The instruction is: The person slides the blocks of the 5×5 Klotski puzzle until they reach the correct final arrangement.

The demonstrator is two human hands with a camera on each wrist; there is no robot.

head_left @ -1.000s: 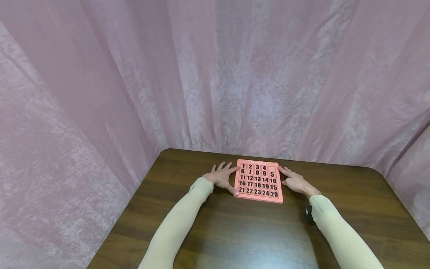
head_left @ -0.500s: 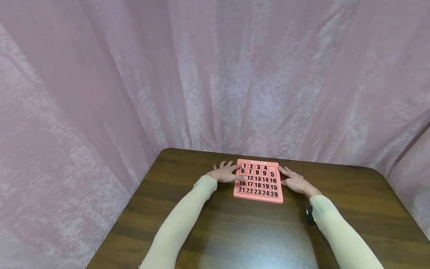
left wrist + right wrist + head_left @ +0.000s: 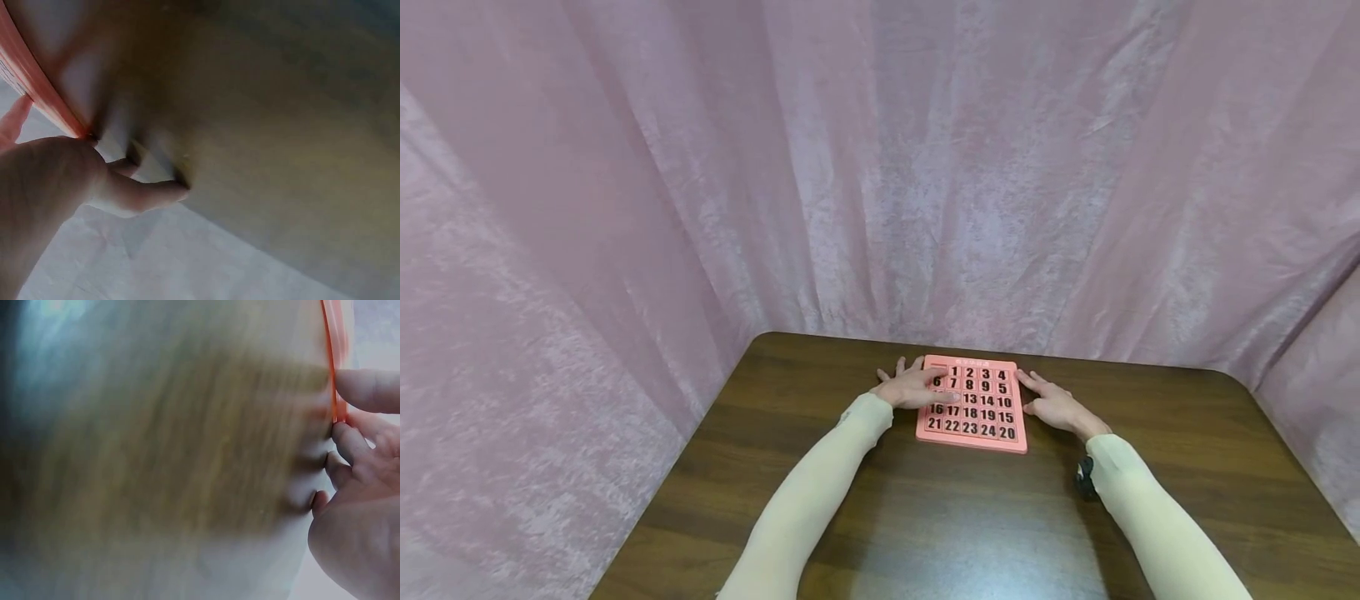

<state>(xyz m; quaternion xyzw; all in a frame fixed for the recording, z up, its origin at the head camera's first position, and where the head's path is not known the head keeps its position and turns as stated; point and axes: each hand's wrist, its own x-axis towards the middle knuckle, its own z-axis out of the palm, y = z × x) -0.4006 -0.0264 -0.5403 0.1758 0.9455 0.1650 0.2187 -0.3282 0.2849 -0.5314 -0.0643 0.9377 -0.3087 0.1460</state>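
Note:
A pink number slide puzzle (image 3: 977,406) with black numerals lies flat on the brown table. My left hand (image 3: 910,389) reaches over its left side, index finger by tile 1 in the top row and thumb over the third row, hiding tiles there. The top row reads 1 to 4 toward the right, with a gap at the top left corner. At the right edge, my right hand (image 3: 1058,406) rests with fingers and thumb against the frame. In the left wrist view the puzzle's edge (image 3: 37,87) shows beside my hand; the right wrist view shows its other edge (image 3: 333,369).
The brown wooden table (image 3: 955,533) has rounded far corners. Pink velvet curtains (image 3: 880,167) hang right behind it and along the left. A dark wristband (image 3: 1086,477) sits at the right wrist.
My left hand has moved right, from the puzzle's left edge onto its tiles. Tiles 1 to 4 have slid right, so the gap went from top right to top left. The right hand stays put.

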